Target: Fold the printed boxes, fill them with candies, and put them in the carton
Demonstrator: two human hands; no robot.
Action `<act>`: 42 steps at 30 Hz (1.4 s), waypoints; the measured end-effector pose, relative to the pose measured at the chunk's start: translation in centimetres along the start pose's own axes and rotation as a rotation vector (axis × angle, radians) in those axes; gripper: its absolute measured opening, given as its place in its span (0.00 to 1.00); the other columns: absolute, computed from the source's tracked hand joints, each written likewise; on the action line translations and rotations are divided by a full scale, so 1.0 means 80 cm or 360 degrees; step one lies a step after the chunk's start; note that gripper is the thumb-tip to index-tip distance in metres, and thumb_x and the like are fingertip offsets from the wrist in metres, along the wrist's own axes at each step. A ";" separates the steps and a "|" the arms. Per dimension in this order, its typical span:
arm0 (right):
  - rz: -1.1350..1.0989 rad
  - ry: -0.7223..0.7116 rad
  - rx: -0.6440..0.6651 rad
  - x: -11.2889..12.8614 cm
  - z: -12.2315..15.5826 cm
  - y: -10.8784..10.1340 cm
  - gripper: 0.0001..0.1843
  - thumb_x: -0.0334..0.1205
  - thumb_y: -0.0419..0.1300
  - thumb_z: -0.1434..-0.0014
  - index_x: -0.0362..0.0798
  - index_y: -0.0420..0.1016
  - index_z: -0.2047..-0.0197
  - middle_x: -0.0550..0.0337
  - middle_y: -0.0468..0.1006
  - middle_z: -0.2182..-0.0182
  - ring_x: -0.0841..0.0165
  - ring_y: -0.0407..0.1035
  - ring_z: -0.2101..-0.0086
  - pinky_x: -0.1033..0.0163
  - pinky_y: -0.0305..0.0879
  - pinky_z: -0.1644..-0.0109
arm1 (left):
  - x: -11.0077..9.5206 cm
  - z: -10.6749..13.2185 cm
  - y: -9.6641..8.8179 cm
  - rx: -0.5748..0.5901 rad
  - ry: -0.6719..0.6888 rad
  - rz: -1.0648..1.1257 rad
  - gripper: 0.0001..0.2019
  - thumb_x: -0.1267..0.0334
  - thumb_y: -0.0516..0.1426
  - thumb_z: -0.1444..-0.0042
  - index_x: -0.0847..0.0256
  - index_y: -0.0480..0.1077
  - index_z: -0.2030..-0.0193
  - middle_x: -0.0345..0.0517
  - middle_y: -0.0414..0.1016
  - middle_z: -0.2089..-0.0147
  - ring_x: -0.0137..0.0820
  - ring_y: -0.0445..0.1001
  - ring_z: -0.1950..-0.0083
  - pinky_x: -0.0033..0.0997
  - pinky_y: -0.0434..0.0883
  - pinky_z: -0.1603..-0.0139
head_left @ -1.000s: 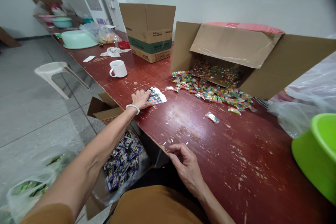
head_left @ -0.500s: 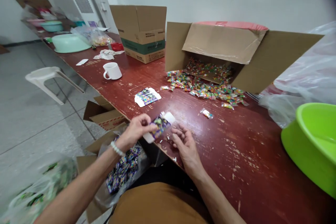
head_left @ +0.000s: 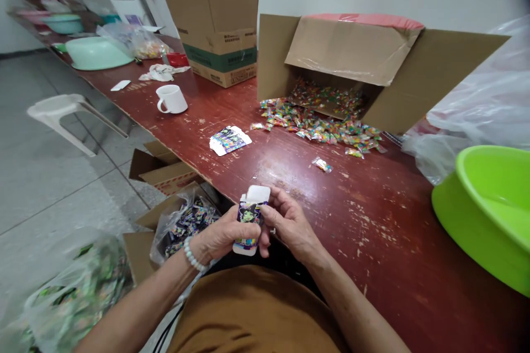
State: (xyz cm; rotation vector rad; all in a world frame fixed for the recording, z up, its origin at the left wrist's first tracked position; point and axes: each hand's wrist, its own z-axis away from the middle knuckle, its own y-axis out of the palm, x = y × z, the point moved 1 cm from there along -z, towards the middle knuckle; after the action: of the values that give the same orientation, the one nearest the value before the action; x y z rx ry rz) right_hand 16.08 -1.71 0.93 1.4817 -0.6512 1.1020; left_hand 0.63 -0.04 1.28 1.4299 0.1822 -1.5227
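Note:
A small printed candy box (head_left: 249, 214), purple with a green cartoon figure and white end flaps, is held upright near the table's front edge. My left hand (head_left: 226, 231) grips its lower left side, thumb across the front. On the box's right side, my right hand (head_left: 287, 223) has its thumb on the upper edge and its fingers behind. A flattened printed carton (head_left: 229, 139) lies on the table beyond my hands. One wrapped candy (head_left: 322, 164) sits alone to the right, in front of a pile of wrapped candies (head_left: 327, 131).
The candies spill from an open cardboard box (head_left: 351, 47) lying on its side. Another cardboard box (head_left: 221, 38) and a white mug (head_left: 171, 100) stand on the table (head_left: 372, 220). A green basin (head_left: 476, 209) is at right. Below left, a bag-lined carton (head_left: 144, 245) holds small printed packets.
The candy box has come closer to my body and turned upright. My right hand, apart from it before, now grips it too. The camera view has tilted slightly down.

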 end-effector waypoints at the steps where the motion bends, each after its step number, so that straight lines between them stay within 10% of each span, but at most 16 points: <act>1: -0.0003 -0.0030 -0.0039 0.000 0.000 -0.001 0.27 0.49 0.67 0.42 0.55 0.66 0.41 0.56 0.77 0.49 0.76 0.72 0.80 0.68 0.68 0.80 | -0.001 0.000 0.001 -0.0039 0.0029 -0.0028 0.18 0.53 0.72 0.57 0.65 0.75 0.66 0.45 0.78 0.74 0.33 0.78 0.76 0.30 0.75 0.70; 10: 0.0184 -0.0034 -0.0152 -0.012 -0.005 -0.011 0.16 0.53 0.62 0.39 0.50 0.73 0.58 0.68 0.71 0.83 0.70 0.67 0.84 0.65 0.66 0.80 | 0.004 -0.018 0.007 -0.0353 0.0141 -0.0214 0.18 0.54 0.70 0.53 0.65 0.73 0.65 0.41 0.76 0.76 0.29 0.73 0.78 0.29 0.73 0.75; 15: 0.0976 -0.0417 -0.0711 0.003 -0.010 -0.022 0.09 0.44 0.60 0.43 0.47 0.78 0.68 0.59 0.79 0.72 0.68 0.71 0.73 0.64 0.67 0.68 | 0.010 -0.028 0.007 -0.0533 0.0383 -0.0447 0.19 0.56 0.67 0.47 0.63 0.72 0.52 0.46 0.80 0.57 0.31 0.78 0.58 0.27 0.74 0.57; 22: 0.0450 -0.0383 -0.0670 -0.018 -0.014 -0.023 0.13 0.46 0.63 0.41 0.49 0.75 0.56 0.58 0.81 0.65 0.67 0.75 0.65 0.63 0.71 0.60 | 0.024 -0.014 0.008 -0.0973 0.0828 -0.0795 0.27 0.60 0.64 0.44 0.55 0.63 0.39 0.47 0.78 0.51 0.32 0.79 0.57 0.30 0.76 0.55; 35: 0.0024 -0.0023 -0.0365 -0.008 -0.017 -0.036 0.16 0.43 0.74 0.52 0.49 0.78 0.61 0.63 0.78 0.72 0.71 0.70 0.72 0.65 0.67 0.67 | -0.001 -0.011 0.003 -0.0660 0.0655 -0.0825 0.08 0.58 0.62 0.40 0.61 0.75 0.60 0.42 0.78 0.59 0.28 0.74 0.58 0.26 0.70 0.54; 42: 0.0745 -0.0420 -0.0430 -0.014 -0.014 -0.045 0.07 0.43 0.66 0.41 0.50 0.82 0.66 0.58 0.78 0.69 0.68 0.71 0.69 0.62 0.68 0.63 | 0.011 -0.014 0.005 -0.0492 0.0270 -0.0188 0.24 0.50 0.63 0.42 0.55 0.63 0.43 0.40 0.78 0.64 0.29 0.77 0.68 0.25 0.72 0.68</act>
State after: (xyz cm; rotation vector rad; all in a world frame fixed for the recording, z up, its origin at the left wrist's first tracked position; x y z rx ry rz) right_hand 18.37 0.00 -1.74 1.2790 -1.3292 1.1172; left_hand 1.81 0.05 0.45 1.3148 0.5891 -1.3955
